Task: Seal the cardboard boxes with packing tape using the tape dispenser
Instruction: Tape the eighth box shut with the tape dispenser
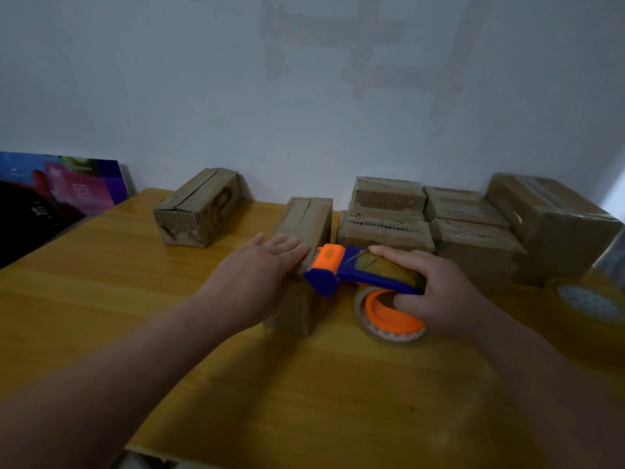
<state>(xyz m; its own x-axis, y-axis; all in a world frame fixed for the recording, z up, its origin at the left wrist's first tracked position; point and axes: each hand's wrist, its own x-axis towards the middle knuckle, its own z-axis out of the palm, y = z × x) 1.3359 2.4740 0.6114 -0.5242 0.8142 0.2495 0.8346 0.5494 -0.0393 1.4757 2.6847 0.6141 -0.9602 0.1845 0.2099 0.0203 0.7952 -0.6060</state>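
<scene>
Left hand flat on narrow brown cardboard box, right hand clutching blue-orange plastic tape dispenser; yanking could topple it.

No legible text — anywhere.

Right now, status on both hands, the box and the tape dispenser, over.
Left hand flat on the middle box. Right hand grips the tape dispenser, nose at the box's near top edge. Nothing on the box top ahead.
</scene>
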